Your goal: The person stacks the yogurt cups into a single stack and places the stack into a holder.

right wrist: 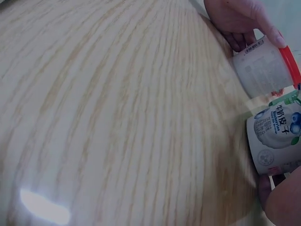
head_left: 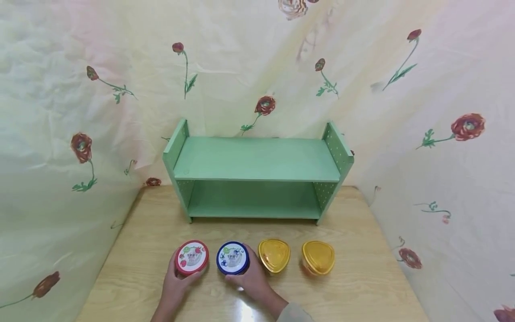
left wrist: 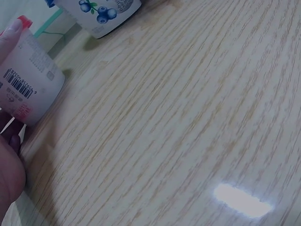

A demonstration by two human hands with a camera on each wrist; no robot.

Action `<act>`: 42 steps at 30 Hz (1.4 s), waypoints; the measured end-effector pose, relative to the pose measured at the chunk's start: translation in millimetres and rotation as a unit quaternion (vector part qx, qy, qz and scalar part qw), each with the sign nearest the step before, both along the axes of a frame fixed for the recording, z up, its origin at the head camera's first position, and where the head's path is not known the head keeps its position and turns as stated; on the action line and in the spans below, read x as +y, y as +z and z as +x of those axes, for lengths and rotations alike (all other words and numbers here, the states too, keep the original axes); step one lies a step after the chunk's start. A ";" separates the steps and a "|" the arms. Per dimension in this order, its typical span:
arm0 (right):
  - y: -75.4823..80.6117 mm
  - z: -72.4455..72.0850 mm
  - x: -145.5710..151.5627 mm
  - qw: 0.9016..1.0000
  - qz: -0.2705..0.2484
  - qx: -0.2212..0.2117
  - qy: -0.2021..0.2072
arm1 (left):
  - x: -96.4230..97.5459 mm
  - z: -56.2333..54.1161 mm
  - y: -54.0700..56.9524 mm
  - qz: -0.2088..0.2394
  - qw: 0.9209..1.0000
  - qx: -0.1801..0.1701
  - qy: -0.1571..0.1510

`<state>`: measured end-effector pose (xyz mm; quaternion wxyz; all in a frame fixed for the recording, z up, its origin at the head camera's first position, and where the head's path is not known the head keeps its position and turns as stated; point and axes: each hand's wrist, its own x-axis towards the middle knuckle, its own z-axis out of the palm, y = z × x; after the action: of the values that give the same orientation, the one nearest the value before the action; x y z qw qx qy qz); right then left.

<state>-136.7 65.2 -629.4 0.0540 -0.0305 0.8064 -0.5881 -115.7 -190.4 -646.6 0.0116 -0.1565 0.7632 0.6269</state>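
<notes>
My left hand [head_left: 175, 285] holds a yogurt cup with a red lid [head_left: 192, 257], the thumb on its near side and the fingers round its left. The right wrist view shows this cup [right wrist: 263, 70] upright on the table, its thumb at the red rim. Just right of it stands a matching cup with a blue lid and blueberry prints [head_left: 232, 258]. My right hand [head_left: 253, 278] grips that cup from the right, fingers along its far side and thumb in front. In the left wrist view, a barcode shows on the red-lidded cup [left wrist: 33, 80].
Two rounded-triangular containers with amber lids, one nearer [head_left: 275, 255] and one farther right [head_left: 318, 257], stand right of my right hand. Behind everything is a green two-tier shelf [head_left: 257, 157] on the wooden table [head_left: 362, 286]. Flower-printed cloth [head_left: 225, 67] surrounds the table at back and sides.
</notes>
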 end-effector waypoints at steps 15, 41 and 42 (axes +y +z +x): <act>14.1 4.3 -5.7 1.000 -0.005 0.019 -0.020 | -1.4 0.5 0.8 -0.004 1.000 -0.008 -0.001; 49.0 3.3 -14.0 0.998 0.017 0.045 -0.033 | -1.4 1.3 0.8 -0.009 1.000 -0.006 -0.007; 50.7 3.1 -15.0 0.998 0.018 0.046 -0.033 | -1.4 1.4 0.5 -0.009 1.000 -0.007 -0.007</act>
<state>-133.6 50.2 -578.7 -0.0023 -0.0302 0.8191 -0.5729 -114.3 -191.8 -646.1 0.0193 -0.1557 0.7697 0.6188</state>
